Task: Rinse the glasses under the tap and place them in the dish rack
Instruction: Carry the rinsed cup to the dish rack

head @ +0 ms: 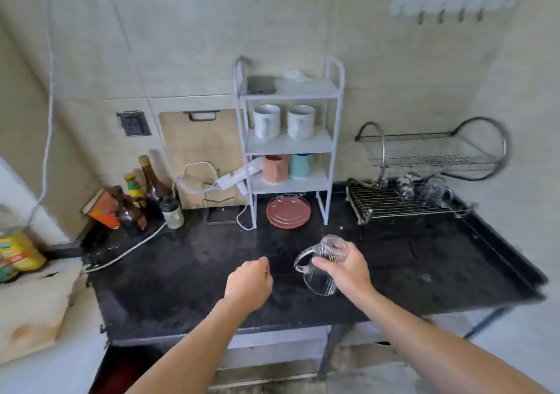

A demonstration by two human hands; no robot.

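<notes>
We see the glass mug held in the air above the middle of the black counter, not touching it. Its long axis is tilted, running from the near lower end up and away to the right, toward the dish rack. Its handle sticks out to the left. We cannot tell which end is the mouth.

The right hand grips the mug from the right side, the fingers wrapped over its ribbed wall and the thumb across the near face. The forearm comes in from the lower right.

The left hand hovers just left of the mug, apart from it. Its fingers are curled under into a loose fist that holds nothing, and the back of the hand faces up.

Bare dark counter lies between the mug and the rack, which stands at the back right corner. Two glasses already sit on the rack's lower grid. A pink plate lies under the white shelf unit straight behind the mug, and bottles crowd the back left corner. The counter's front edge runs beneath both forearms.
</notes>
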